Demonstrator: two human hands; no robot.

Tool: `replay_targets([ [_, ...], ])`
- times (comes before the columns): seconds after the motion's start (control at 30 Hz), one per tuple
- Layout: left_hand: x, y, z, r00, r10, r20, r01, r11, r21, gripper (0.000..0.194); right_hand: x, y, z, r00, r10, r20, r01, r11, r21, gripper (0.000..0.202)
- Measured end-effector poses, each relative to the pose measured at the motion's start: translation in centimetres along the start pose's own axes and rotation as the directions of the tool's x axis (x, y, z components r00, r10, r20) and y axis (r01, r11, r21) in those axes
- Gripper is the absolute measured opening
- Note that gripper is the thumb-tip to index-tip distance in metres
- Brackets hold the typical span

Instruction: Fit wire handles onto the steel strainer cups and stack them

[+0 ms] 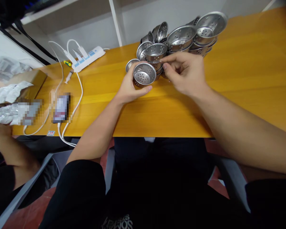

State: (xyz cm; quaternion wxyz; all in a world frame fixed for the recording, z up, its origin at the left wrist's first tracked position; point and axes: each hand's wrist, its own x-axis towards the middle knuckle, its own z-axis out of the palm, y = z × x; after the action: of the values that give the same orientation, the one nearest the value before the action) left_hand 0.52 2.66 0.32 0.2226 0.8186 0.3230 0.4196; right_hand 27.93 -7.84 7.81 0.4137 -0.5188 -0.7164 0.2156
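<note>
A small perforated metal cup [144,75] is in my left hand [130,87], its open mouth tilted up toward me, with the thumb along its near side. My right hand [187,71] is just to the right, thumb and index finger pinched close to the rim of a stacked cup; anything between the fingertips is too small to make out. Behind my hands stand more perforated metal cups, among them a small one [156,52], a larger one [181,36] and a wide one at the back right [211,27]. Several are stacked or lean on their sides.
On the wooden table [252,79], a white power strip [90,58] with cables, a syringe [69,76] and a phone [61,108] lie to the left. Plastic bags [10,92] and a cardboard box [35,82] are at far left, near another person's arm [14,149].
</note>
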Motion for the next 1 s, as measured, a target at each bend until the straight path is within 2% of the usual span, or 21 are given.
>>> replay_targets([
  [0.1,-0.2,-0.3,0.2,1.0,0.025,0.014,-0.024,0.999,-0.029,0.102,0.1,0.0,0.0,1.0,0.005,-0.009,-0.005,1.0,0.026,0.053],
  [0.2,-0.5,0.1,0.2,0.999,0.002,0.039,0.0,0.999,-0.048,0.099,0.1,-0.3,0.0,0.999,0.044,0.005,-0.044,0.999,0.008,0.05],
  [0.37,-0.6,0.9,0.7,0.995,-0.088,0.052,0.093,0.991,-0.093,0.084,-0.4,-0.7,0.2,0.998,0.063,0.031,-0.061,0.996,-0.065,0.073],
  [0.47,-0.6,0.7,1.2,0.993,-0.105,0.063,0.111,0.987,-0.117,0.087,-0.5,-0.6,0.7,0.996,0.059,0.062,-0.052,0.993,-0.107,0.082],
  [0.67,-1.2,0.4,1.9,0.998,-0.036,0.057,0.042,0.994,-0.104,0.094,-0.2,-0.3,1.3,0.995,0.069,0.078,-0.051,0.975,-0.215,0.082],
  [0.77,-1.2,0.7,2.2,0.995,-0.081,0.061,0.088,0.989,-0.122,0.099,-0.1,-0.7,1.4,0.992,0.079,0.095,-0.053,0.966,-0.252,0.083],
  [0.9,-1.1,1.2,2.4,0.987,-0.132,0.095,0.148,0.971,-0.188,0.106,-0.1,-1.1,1.5,0.988,0.035,0.152,0.008,0.962,-0.273,0.089],
  [1.0,-1.2,1.0,2.5,0.985,-0.139,0.105,0.159,0.964,-0.214,0.114,-0.1,-0.7,1.6,0.992,0.047,0.117,-0.016,0.967,-0.256,0.08],
])
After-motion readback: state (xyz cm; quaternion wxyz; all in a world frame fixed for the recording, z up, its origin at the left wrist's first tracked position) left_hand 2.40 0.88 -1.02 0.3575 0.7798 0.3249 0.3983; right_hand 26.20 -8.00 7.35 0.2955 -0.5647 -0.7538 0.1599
